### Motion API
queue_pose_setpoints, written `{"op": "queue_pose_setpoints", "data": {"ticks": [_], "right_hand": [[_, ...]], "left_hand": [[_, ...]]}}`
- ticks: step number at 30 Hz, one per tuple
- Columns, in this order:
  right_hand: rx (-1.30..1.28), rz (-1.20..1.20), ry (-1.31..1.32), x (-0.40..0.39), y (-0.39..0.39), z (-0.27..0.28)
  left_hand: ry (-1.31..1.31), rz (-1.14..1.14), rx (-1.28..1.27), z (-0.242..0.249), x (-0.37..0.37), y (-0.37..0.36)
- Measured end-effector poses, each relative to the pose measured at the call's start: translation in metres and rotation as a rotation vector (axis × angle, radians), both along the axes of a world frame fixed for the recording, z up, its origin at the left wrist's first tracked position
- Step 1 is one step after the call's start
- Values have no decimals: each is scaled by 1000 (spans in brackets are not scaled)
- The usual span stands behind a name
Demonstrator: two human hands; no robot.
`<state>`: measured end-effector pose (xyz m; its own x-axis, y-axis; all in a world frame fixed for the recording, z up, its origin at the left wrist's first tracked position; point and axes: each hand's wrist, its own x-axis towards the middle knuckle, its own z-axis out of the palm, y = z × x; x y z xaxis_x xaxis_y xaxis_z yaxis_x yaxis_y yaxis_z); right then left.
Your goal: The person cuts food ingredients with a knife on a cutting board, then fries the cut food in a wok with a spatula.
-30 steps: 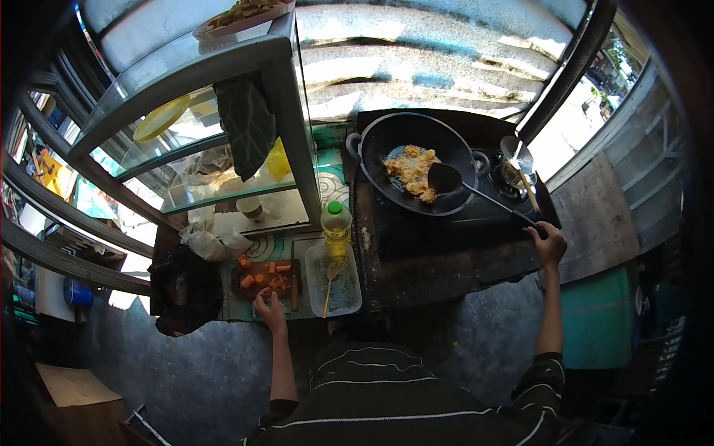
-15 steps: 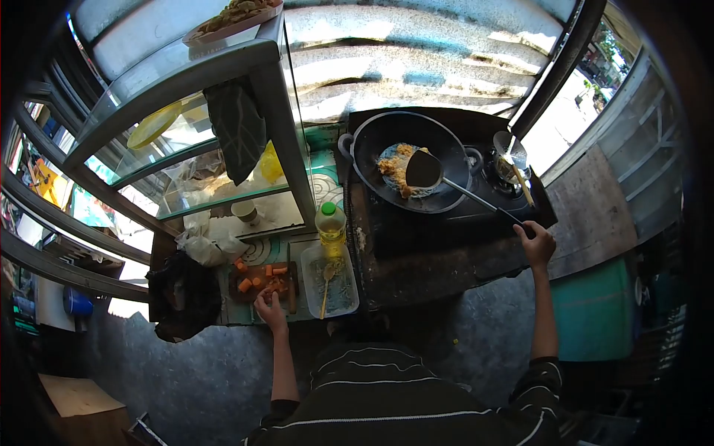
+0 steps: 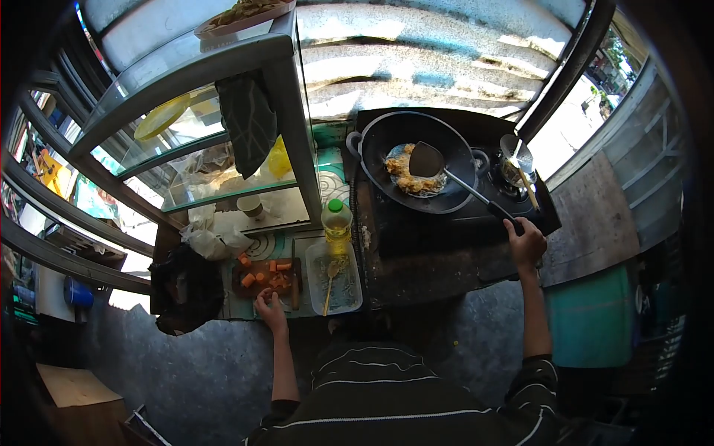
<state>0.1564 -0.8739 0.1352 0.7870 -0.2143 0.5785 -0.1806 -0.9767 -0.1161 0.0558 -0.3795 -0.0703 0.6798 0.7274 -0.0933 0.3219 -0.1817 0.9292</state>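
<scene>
My right hand (image 3: 526,243) is closed round the black handle of a wok spatula (image 3: 428,160). Its broad dark blade is in the wok (image 3: 379,134), over orange-golden frying food (image 3: 401,169) in bubbling oil. At the front edge of a brown cutting board (image 3: 242,291) rests my left hand (image 3: 273,312), fingers slightly bent and apart, with nothing visible in them. Cut carrot pieces (image 3: 278,280) lie on the board just beyond those fingertips. A knife (image 3: 295,286) lies along the board's right side.
Right of the board stands a clear plastic tub (image 3: 351,297) with a yellow spoon (image 3: 329,286) inside. Behind it is an oil bottle (image 3: 337,223) with a green cap. A glass cabinet (image 3: 297,97) rises at left. A strainer (image 3: 515,152) sits right of the wok.
The spatula blade has shifted slightly within the wok, and the food lies more spread below it. My right hand has moved a little left and down the view. My left hand stays by the board.
</scene>
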Motion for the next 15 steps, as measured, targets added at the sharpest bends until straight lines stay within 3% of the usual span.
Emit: {"op": "queue_pose_setpoints", "data": {"ticks": [15], "right_hand": [[56,-24,90,-6,17,-7]], "left_hand": [[-5,12,-11,0,0,7]]}}
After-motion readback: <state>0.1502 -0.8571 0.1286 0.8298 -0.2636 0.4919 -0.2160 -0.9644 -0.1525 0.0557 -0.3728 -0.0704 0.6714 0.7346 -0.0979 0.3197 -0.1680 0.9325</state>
